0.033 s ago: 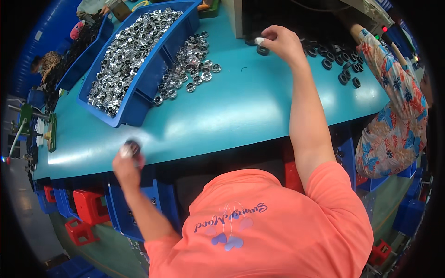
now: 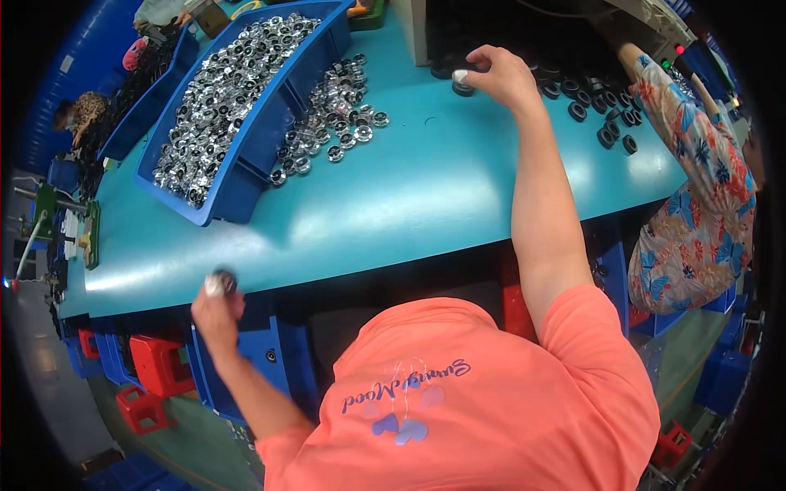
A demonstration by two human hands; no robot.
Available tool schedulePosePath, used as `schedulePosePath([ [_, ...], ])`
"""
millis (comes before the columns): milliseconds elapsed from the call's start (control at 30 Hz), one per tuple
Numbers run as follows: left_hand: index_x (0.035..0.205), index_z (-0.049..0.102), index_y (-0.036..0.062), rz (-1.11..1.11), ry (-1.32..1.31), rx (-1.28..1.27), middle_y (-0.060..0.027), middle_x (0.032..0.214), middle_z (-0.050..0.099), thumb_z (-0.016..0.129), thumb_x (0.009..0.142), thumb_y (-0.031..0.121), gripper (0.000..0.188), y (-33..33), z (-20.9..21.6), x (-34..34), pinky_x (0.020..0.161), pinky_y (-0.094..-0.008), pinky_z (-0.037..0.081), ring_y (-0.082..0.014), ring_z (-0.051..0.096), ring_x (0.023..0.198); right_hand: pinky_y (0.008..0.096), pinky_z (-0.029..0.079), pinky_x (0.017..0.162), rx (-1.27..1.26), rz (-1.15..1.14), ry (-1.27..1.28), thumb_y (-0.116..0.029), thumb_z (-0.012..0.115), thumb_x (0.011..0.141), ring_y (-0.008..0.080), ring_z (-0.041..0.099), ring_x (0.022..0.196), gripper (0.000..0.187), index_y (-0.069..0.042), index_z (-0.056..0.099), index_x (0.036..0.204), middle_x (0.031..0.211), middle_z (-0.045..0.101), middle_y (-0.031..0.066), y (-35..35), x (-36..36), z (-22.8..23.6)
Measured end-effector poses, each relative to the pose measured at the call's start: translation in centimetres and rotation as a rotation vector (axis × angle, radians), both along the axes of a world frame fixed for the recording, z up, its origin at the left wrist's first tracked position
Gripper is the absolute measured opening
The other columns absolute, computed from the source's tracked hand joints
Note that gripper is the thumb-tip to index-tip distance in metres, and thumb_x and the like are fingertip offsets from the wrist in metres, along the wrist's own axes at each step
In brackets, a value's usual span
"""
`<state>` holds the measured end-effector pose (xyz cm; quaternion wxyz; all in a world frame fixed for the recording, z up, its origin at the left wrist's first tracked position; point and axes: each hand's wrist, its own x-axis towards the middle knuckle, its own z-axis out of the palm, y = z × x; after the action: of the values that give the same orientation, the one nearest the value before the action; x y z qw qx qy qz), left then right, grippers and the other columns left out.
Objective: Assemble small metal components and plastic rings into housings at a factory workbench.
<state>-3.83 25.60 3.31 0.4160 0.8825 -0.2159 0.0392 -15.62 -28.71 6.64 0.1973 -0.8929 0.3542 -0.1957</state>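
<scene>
Over the front left edge of the table, my left hand is closed on a dark round part, blurred by motion. A white cover wraps one of its fingertips. At the back right, my right hand reaches to the black rings, its white-covered thumb and index finger apart. Just below that thumb lies a black ring; whether they touch I cannot tell. More black rings are scattered to the right of this hand.
A blue bin full of clear and black round parts stands on the teal table, with similar loose parts beside it. A co-worker in a flowered sleeve works at the right. A blue crate sits below the edge, red stools at left.
My left hand has shifted slightly down and left with the dark round part. The right hand stays almost where it was, by the black rings.
</scene>
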Motion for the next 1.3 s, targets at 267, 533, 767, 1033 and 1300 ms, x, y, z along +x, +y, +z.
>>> schedulePosePath([
  [267,0.101,0.067,0.0024,0.247,-0.068,0.678,-0.0216,0.086,0.067,0.058,0.096,0.027,0.027,13.4,-0.2,-3.4,0.072,-0.0469,0.05,-0.0425,0.064,0.084,0.0385,0.053,0.089,0.112,-0.032,0.257,-0.041,0.083,0.069,0.025,0.067,0.105,0.058,-0.013,0.071,0.118,0.122,0.067,0.0064,-0.8,1.3,-2.4],
  [533,0.125,0.059,0.0034,-0.492,0.309,-0.293,-0.0089,0.093,0.064,0.059,0.096,0.015,0.031,-15.5,4.7,-1.4,0.064,-0.0302,0.049,-0.0177,0.061,0.078,0.0294,0.054,0.075,0.35,0.702,-0.483,-0.02,0.085,0.068,0.0143,0.06,0.079,0.048,-0.011,0.072,0.114,0.097,0.06,0.0033,8.8,4.2,-0.7],
  [767,0.138,0.051,0.0007,-0.582,0.641,-0.654,-0.0099,0.109,0.067,0.062,0.095,0.006,0.045,-26.4,1.4,1.9,0.071,-0.0267,0.054,-0.0141,0.065,0.089,0.0324,0.056,0.079,0.52,0.818,-0.451,-0.015,0.082,0.071,0.0173,0.061,0.091,0.052,-0.011,0.069,0.121,0.109,0.062,0.0068,10.4,5.1,-2.0],
  [1033,0.134,0.055,0.0003,-0.56,0.642,-0.647,-0.0088,0.106,0.066,0.064,0.092,0.002,0.043,-25.3,-0.2,3.5,0.073,-0.0266,0.057,-0.0138,0.065,0.086,0.0348,0.052,0.086,0.243,0.576,0.006,-0.016,0.072,0.075,0.0233,0.061,0.092,0.049,-0.016,0.068,0.123,0.11,0.062,0.0115,8.2,5.1,-3.3],
  [1300,0.124,0.055,-0.001,-0.528,0.532,-0.659,-0.01,0.109,0.063,0.071,0.083,-0.004,0.043,-25.1,-0.5,3.2,0.073,-0.0276,0.058,-0.0143,0.065,0.092,0.0381,0.052,0.082,0.16,0.563,0.018,-0.023,0.079,0.074,0.0244,0.061,0.091,0.041,-0.015,0.072,0.114,0.105,0.065,0.0094,9.7,5.9,-3.6],
])
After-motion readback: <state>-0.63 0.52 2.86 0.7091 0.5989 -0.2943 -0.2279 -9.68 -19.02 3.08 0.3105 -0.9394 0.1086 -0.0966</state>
